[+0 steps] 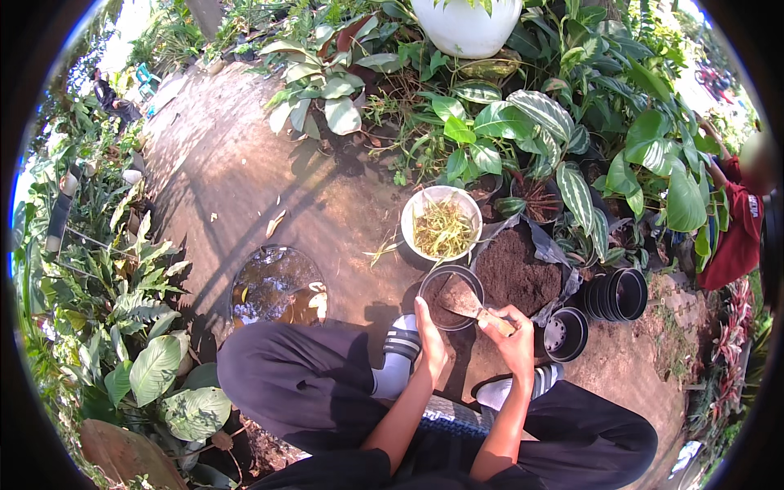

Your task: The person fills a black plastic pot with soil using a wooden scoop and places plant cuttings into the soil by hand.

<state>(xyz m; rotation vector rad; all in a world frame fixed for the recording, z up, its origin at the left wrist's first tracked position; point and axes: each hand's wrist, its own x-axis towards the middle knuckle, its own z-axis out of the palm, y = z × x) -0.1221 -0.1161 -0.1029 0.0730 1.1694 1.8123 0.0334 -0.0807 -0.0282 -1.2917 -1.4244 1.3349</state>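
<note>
My right hand [513,340] grips the wooden handle of a hand trowel [460,297], whose soil-coated blade is tilted over a black plastic plant pot [425,283]. Dark soil [436,306] lies inside that pot. Against the pot's near left side rests my left hand [431,342], steadying it with the fingers along the wall. Just right of the pot, an opened dark plastic bag [549,244] holds a heap of brown potting soil [517,266]. Beyond the pot stands a white bucket [409,228] with thin yellow-green plant cuttings [446,228] in it.
A nested stack of black pots [612,295] lies at right, near a single black pot [566,335]. Left is a round water-filled basin [278,285]. Leafy plants [514,125] and a large white planter [468,27] stand ahead. A person in red [732,239] is at far right; another person [110,98] sits far left.
</note>
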